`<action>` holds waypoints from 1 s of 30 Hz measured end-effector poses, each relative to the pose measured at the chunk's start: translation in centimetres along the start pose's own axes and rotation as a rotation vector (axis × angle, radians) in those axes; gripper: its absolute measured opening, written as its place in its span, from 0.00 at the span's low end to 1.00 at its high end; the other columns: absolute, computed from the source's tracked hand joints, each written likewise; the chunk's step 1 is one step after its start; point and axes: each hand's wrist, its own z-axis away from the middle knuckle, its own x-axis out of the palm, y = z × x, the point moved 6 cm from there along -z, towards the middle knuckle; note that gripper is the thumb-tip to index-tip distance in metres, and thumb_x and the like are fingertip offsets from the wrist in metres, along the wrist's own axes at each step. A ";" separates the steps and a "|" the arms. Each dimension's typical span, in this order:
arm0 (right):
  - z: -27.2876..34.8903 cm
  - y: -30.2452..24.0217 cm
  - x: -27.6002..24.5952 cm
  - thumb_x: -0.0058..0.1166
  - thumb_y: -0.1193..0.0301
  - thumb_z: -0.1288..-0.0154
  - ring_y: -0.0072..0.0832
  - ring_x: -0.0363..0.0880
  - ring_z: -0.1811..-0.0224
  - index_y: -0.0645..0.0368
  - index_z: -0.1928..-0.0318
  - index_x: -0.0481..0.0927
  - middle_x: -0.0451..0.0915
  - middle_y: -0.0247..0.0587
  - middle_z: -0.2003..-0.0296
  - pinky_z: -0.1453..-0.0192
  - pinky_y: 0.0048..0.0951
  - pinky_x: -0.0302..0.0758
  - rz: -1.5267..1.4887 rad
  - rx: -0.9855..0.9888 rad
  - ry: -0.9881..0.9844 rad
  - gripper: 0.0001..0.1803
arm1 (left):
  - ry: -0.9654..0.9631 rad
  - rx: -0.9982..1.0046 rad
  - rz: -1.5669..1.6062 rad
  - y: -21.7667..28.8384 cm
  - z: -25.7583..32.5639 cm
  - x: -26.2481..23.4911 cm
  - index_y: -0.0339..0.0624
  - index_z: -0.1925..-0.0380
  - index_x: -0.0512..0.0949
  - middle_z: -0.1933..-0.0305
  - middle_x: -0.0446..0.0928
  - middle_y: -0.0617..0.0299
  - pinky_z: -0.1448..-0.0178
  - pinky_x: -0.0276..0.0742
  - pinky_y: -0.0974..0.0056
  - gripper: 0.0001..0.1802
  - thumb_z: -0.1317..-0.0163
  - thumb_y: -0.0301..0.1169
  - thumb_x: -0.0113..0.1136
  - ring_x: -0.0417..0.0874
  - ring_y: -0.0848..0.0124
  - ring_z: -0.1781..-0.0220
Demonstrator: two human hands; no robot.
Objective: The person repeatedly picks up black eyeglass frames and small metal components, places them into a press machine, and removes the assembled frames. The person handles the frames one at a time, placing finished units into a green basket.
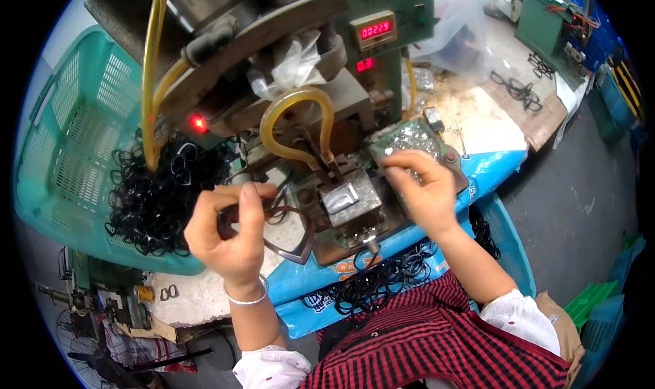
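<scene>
My left hand (235,232), with a pale bangle at its wrist, is closed on a dark spectacle frame (300,254). One rim sticks out to the right of my fingers, and part of the frame is hidden behind them. My right hand (428,194) is raised at the near edge of a green tray (409,138) of small shiny metal parts. Its thumb and forefinger curl together; anything between the tips is too small to make out. Between my hands sits a metal block (351,201) with a shiny plate on top, under the bench machine (365,89).
A yellow tube (298,92) loops down above the block. At left, a green basket (68,205) holds a heap of dark frames (164,198). More dark frames (382,280) lie by my lap on blue plastic sheeting (293,317). Further frames (518,92) rest on the far-right bench.
</scene>
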 end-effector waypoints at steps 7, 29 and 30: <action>0.8 -0.5 6.1 0.55 0.80 0.36 0.26 0.83 0.52 0.67 0.45 0.72 0.84 0.44 0.59 0.46 0.27 0.76 -0.361 0.148 -0.164 0.19 | 0.029 0.098 0.052 4.0 1.3 -0.7 0.38 0.76 0.73 0.73 0.85 0.54 0.71 0.71 0.73 0.08 0.41 0.17 0.61 0.79 0.74 0.77; 0.8 7.8 -4.1 0.64 0.71 0.45 0.53 0.70 0.35 0.59 0.65 0.82 0.77 0.55 0.45 0.36 0.47 0.71 0.751 -0.151 -0.036 0.08 | -0.596 0.814 -0.228 6.1 7.6 7.3 0.47 0.82 0.70 0.68 0.84 0.59 0.73 0.75 0.70 0.17 0.50 0.31 0.74 0.76 0.72 0.75; 0.3 7.3 -4.5 0.64 0.72 0.45 0.52 0.71 0.35 0.59 0.65 0.82 0.78 0.56 0.46 0.37 0.47 0.72 0.695 -0.170 0.001 0.08 | -0.591 0.819 -0.240 6.2 8.0 7.5 0.47 0.82 0.70 0.68 0.84 0.59 0.73 0.74 0.70 0.17 0.50 0.31 0.74 0.76 0.72 0.75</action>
